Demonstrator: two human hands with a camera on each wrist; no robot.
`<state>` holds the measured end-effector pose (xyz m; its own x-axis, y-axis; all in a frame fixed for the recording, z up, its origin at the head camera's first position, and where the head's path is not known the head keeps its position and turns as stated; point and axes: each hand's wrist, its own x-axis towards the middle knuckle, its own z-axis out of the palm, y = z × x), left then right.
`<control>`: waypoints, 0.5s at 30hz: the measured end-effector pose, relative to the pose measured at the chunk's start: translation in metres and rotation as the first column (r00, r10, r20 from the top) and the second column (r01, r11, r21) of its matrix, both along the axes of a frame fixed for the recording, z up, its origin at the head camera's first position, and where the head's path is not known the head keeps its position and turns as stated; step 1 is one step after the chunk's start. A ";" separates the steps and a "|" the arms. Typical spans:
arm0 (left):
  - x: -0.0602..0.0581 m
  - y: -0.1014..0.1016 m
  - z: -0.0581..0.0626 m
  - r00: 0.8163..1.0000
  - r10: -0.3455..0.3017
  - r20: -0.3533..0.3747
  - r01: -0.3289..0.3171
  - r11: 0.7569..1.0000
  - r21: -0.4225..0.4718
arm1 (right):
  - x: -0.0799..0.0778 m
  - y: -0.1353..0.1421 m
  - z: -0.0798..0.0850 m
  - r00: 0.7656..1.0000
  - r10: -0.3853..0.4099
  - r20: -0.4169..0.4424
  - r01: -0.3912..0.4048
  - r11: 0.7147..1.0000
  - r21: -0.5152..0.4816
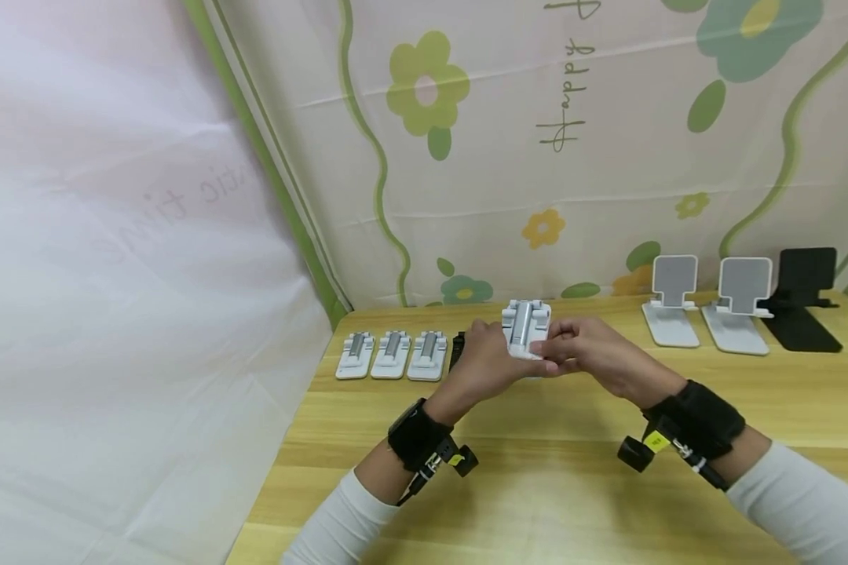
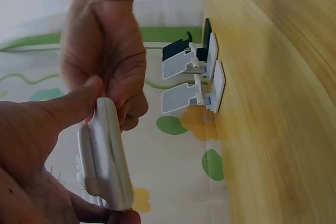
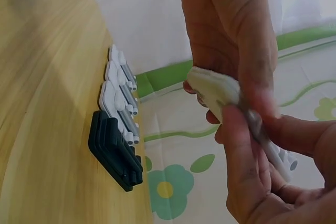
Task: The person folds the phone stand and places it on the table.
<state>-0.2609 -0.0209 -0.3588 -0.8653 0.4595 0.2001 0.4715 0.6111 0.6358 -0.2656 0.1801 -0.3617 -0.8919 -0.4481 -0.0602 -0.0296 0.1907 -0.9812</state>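
A white folding phone stand (image 1: pixel 526 323), folded flat with a silver hinge arm showing, is held up above the table between both hands. My left hand (image 1: pixel 486 357) grips it along its left side, thumb near the lower end. At that lower end, the thumb and fingers of my right hand (image 1: pixel 597 353) pinch its edge. The left wrist view shows the white stand (image 2: pixel 109 153) edge-on between the left thumb and fingers. In the right wrist view, the fingers of both hands cover part of the stand (image 3: pixel 215 86).
Three folded white stands (image 1: pixel 392 355) lie in a row at the table's back left. Beside them a folded black stand (image 3: pixel 116 150) is partly hidden by my left hand in the head view. Two unfolded white stands (image 1: pixel 738 329) and a black one (image 1: pixel 805 328) stand at back right, before a flowered curtain (image 1: pixel 480 196).
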 end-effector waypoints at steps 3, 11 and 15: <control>0.003 -0.001 -0.002 0.997 0.067 0.026 -0.067 0.997 0.037 | -0.001 -0.003 0.000 1.000 0.006 -0.007 -0.006 1.000 -0.017; 0.004 -0.043 -0.016 0.950 0.199 0.239 -0.238 0.960 0.146 | -0.022 0.020 -0.006 0.960 0.065 -0.271 0.036 0.935 0.352; 0.004 -0.081 -0.031 0.919 0.318 0.234 -0.334 0.942 0.029 | -0.052 0.065 -0.017 0.852 0.069 -0.518 0.278 0.780 0.561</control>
<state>-0.2573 -0.1014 -0.3898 -0.9906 0.1365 0.0052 0.0948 0.6593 0.7459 -0.3179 0.2449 -0.3784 -0.9115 -0.3737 0.1720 -0.4069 0.7572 -0.5110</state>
